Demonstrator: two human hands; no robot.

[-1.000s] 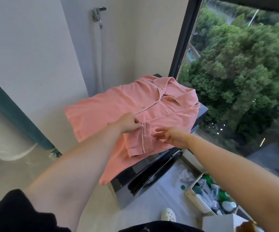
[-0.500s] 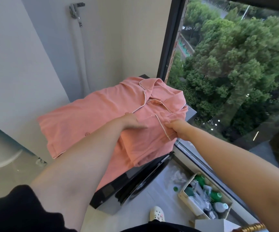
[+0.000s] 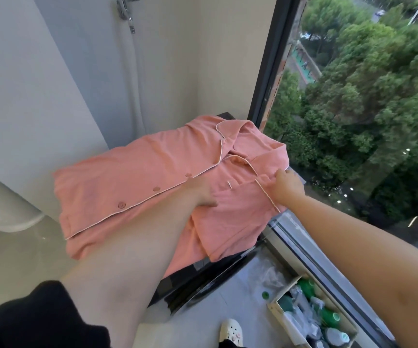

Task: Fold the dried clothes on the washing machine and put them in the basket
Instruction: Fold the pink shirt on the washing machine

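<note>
On washer [image 3: 202, 280], 1 shirt [image 3: 140, 172], 2 hands [image 3: 201, 193] [image 3: 288, 185]

The shirt [image 3: 132, 177] is coloured salmon pink, edged in thin white piping [image 3: 220, 151] and set with matching pink buttons [image 3: 156, 189]. The washing machine [image 3: 202, 280] is finished in glossy black. A white shoe [image 3: 231, 331] is seen at 6 o'clock, green bottles [image 3: 329, 317] at 5 o'clock.

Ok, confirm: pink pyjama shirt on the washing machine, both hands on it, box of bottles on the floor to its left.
Not left: head view shows the box of bottles on the floor to its right. The pink pyjama shirt lies on the washing machine, left hand and right hand on it.
</note>
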